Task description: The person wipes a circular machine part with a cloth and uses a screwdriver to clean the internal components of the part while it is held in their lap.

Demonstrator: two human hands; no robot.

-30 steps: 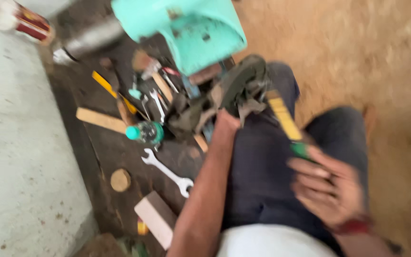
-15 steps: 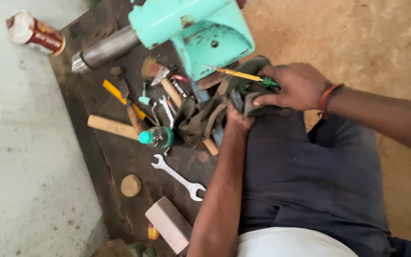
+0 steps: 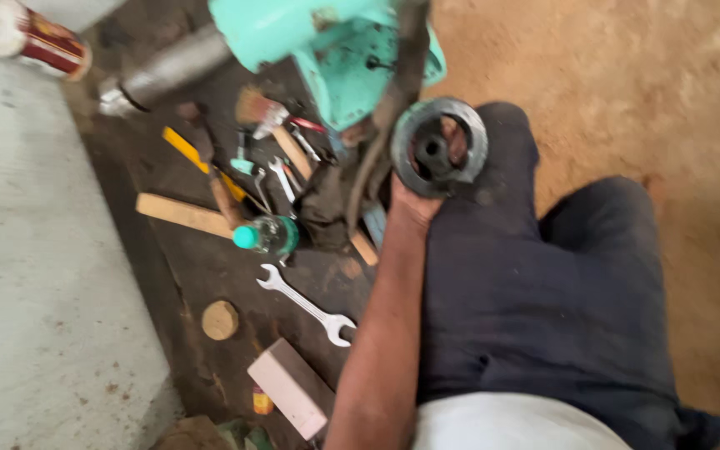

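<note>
The left forearm stretches forward and the left hand [image 3: 427, 187] curls shut in a grip. The right hand is out of view.

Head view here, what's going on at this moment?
A person sits on a dirt floor, legs in dark trousers, beside a dark oily patch strewn with tools. The left hand holds up a round black pulley-like wheel, fingers showing through its centre. The right hand is out of view. Just above stands a turquoise machine. On the patch lie an open-ended spanner, a green-capped bottle, a brush, a wooden strip and a pale block.
</note>
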